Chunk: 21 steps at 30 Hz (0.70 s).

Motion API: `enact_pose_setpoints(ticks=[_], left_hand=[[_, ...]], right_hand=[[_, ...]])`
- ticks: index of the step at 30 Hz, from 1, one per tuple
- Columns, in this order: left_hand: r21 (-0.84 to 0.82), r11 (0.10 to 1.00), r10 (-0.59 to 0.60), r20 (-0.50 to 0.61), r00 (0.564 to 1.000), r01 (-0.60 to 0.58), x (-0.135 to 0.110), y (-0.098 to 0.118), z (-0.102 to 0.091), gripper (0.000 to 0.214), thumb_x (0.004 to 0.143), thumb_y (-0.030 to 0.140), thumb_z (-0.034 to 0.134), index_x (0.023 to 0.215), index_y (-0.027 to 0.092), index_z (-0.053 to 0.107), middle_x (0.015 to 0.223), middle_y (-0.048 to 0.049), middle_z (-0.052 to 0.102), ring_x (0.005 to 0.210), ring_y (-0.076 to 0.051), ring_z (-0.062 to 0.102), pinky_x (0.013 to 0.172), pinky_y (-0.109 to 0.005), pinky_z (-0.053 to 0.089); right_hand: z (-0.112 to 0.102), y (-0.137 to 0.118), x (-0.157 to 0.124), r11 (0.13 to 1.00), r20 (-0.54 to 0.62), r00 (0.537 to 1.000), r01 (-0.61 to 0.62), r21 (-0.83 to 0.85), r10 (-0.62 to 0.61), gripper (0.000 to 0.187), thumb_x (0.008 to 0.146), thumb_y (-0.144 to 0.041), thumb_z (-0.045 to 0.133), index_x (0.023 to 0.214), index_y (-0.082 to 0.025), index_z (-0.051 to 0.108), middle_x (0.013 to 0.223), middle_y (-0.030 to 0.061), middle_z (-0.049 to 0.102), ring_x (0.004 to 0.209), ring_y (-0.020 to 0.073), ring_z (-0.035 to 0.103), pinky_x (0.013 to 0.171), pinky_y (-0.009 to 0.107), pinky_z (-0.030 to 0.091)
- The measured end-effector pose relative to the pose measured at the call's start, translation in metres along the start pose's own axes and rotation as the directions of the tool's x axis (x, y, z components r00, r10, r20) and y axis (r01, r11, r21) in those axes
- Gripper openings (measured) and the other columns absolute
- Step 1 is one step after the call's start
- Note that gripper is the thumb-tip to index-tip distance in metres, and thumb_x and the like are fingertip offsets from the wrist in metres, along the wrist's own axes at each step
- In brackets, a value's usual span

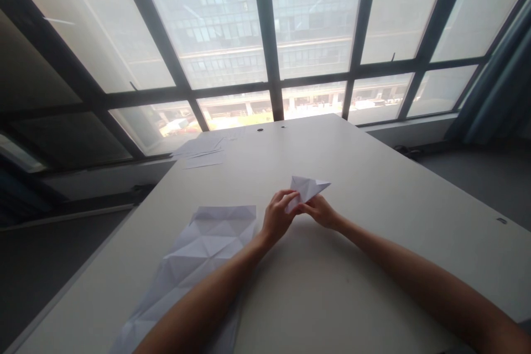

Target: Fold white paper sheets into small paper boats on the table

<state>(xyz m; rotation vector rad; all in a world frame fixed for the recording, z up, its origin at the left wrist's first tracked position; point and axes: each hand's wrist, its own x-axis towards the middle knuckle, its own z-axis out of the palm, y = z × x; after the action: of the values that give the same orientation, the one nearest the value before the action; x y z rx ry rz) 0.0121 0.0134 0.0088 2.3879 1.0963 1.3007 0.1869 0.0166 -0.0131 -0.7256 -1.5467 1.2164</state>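
A small folded white paper shape (307,187) with pointed corners is held just above the white table (373,188). My left hand (277,217) pinches its near left edge with curled fingers. My right hand (320,211) grips it from the right and underneath, fingers closed. Both forearms reach in from the bottom of the view. A large creased white sheet (194,257) lies flat on the table to the left, partly under my left forearm.
Several loose white sheets (202,150) lie at the table's far left corner. Two small round holes (260,129) sit near the far edge. Large windows (265,38) stand behind the table. A blue curtain (501,88) hangs at the right.
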Motion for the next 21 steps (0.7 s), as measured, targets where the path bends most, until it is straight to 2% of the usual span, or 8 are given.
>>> enact_pose_setpoints(ticks=[3,9,17,21], left_hand=[[-0.106,0.994,-0.022,0.011,1.000,0.023,-0.0005,-0.0033,0.0012,0.029,0.087,0.032,0.067,0.115,0.027,0.067,0.116,-0.0068,0.064,0.104,-0.023,0.061,0.089,-0.040,0.055],[-0.282,0.956,-0.071,0.041,0.997,0.079,0.0001,0.0000,0.0056,0.029,0.092,0.036,0.058,0.118,0.025,0.064,0.117,-0.0069,0.061,0.101,-0.020,0.063,0.081,-0.037,0.061],[-0.313,0.946,-0.069,0.049,0.996,0.081,0.0006,0.0035,0.0070,0.028,0.096,0.034,0.052,0.121,0.027,0.062,0.114,-0.0064,0.061,0.100,-0.018,0.063,0.074,-0.031,0.063],[-0.279,0.958,-0.054,0.058,0.997,0.068,0.0011,0.0025,0.0062,0.030,0.097,0.031,0.050,0.125,0.028,0.060,0.116,-0.0065,0.061,0.102,-0.018,0.063,0.074,-0.029,0.062]], right_hand=[[-0.0018,0.0026,-0.0002,0.999,0.008,1.000,0.013,-0.038,-0.013,0.036,0.085,-0.046,0.065,0.099,-0.013,0.065,0.083,0.0080,0.069,0.077,0.0216,0.068,0.073,0.037,0.057],[0.0001,-0.0011,-0.0011,0.990,-0.059,0.998,0.019,-0.142,-0.028,0.035,0.094,-0.046,0.049,0.113,-0.018,0.058,0.090,0.0067,0.068,0.077,0.0191,0.068,0.070,0.034,0.057],[0.0022,0.0000,0.0031,1.000,-0.048,0.999,-0.010,-0.014,0.010,0.028,0.092,-0.044,0.053,0.108,-0.021,0.056,0.098,0.0059,0.067,0.080,0.0200,0.070,0.072,0.035,0.058],[-0.0001,0.0038,0.0053,1.000,-0.044,0.999,-0.004,0.000,0.004,0.031,0.091,-0.045,0.055,0.111,-0.020,0.056,0.102,0.0067,0.067,0.079,0.0195,0.070,0.072,0.035,0.058]])
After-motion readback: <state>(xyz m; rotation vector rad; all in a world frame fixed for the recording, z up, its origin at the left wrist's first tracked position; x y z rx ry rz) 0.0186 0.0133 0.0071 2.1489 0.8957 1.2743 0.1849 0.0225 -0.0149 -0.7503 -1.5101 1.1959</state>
